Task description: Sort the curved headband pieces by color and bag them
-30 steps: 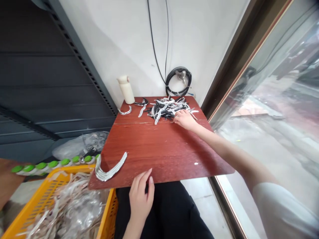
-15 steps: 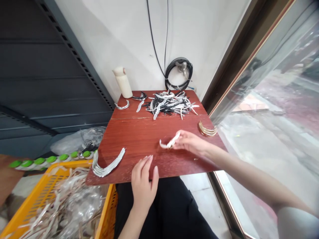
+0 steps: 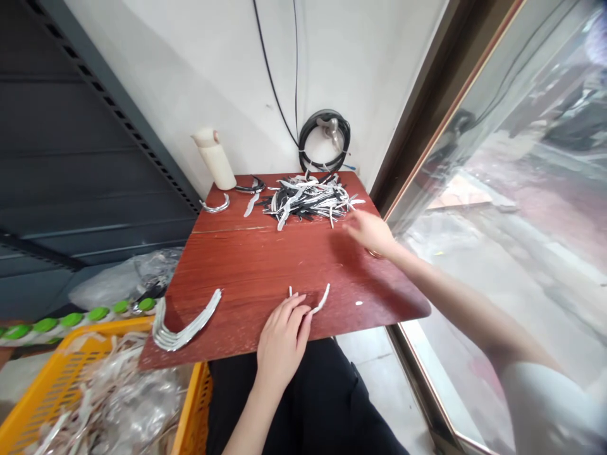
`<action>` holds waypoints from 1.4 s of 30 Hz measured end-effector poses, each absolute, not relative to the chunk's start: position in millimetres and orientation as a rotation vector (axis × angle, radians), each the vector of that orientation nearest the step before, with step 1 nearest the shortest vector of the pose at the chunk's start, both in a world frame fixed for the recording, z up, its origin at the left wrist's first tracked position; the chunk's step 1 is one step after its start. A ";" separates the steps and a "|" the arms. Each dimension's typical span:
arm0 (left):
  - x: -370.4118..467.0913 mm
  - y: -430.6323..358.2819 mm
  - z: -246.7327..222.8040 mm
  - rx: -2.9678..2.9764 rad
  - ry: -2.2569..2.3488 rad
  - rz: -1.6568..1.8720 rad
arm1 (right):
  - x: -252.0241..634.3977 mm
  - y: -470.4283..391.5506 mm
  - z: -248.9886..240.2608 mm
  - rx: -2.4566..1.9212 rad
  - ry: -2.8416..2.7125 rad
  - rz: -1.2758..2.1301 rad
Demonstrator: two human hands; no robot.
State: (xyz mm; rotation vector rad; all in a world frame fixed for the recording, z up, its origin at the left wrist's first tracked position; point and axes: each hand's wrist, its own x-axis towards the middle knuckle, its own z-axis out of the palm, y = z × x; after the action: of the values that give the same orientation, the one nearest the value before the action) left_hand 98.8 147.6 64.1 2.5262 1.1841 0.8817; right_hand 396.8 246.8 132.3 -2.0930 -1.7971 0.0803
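Near the front edge of the red-brown board, my left hand (image 3: pixel 283 332) lies over a white curved strip (image 3: pixel 324 297), fingers bent and close together on it. Both strip ends stick out past the fingers; its middle is hidden. My right hand (image 3: pixel 372 230) hovers at the right end of a pile of black, white and silver strips (image 3: pixel 308 201). Its fingers are slightly blurred, apart, with nothing visible in them. Gold curved pieces (image 3: pixel 374 254) are mostly hidden beneath that hand. At the front left lies a nested stack of silvery-white curved strips (image 3: pixel 183 333).
A cream bottle (image 3: pixel 215 161) stands at the board's back left, near a few curved pieces (image 3: pixel 215 203). Coiled black cable (image 3: pixel 325 142) leans on the wall. A yellow basket (image 3: pixel 190 404) of scraps sits at lower left. Glass (image 3: pixel 474 253) borders the right side.
My right hand has let go of the white strip and moved back toward the pile. The strip now lies under my left hand, which has moved slightly right. The view has shifted a little.
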 end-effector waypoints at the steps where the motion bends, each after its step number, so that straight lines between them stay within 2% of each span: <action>1: 98.9 147.2 64.0 2.537 1.193 0.882 | 408.1 265.6 130.7 -2.177 -1.718 -0.030; 6: 98.2 146.6 61.3 2.623 1.125 0.899 | 441.5 323.0 112.6 -2.334 -1.598 -0.155; 14: 107.6 146.0 64.8 2.607 1.023 0.893 | 445.1 302.5 114.4 -2.125 -1.508 -0.210; 21: 152.7 156.0 76.3 2.649 1.020 0.799 | 456.2 266.7 145.1 -1.642 -1.635 0.070; 27: 214.3 164.9 79.3 2.696 0.840 0.689 | 440.4 238.8 164.9 -1.443 -1.741 0.183; 30: 227.6 156.5 82.7 2.675 0.730 0.744 | 426.9 228.9 165.5 -1.370 -1.835 0.247; 34: 203.6 138.0 85.5 2.610 0.704 1.086 | 408.4 219.8 154.0 -1.362 -2.023 0.312; 37: 167.5 131.5 84.1 2.624 0.863 1.359 | 389.2 216.9 139.8 -1.294 -2.175 0.371; 39: 143.3 133.2 82.5 2.693 1.034 1.379 | 371.5 217.3 130.0 -1.202 -2.277 0.434; 42: 111.8 140.3 79.0 2.792 1.211 1.188 | 338.9 220.0 116.7 -1.062 -2.386 0.516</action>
State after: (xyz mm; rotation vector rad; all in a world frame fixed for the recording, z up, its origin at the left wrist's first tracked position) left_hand 111.8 140.3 79.0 2.7922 1.2105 1.1884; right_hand 338.9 220.0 116.7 -1.0619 -2.3856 0.5163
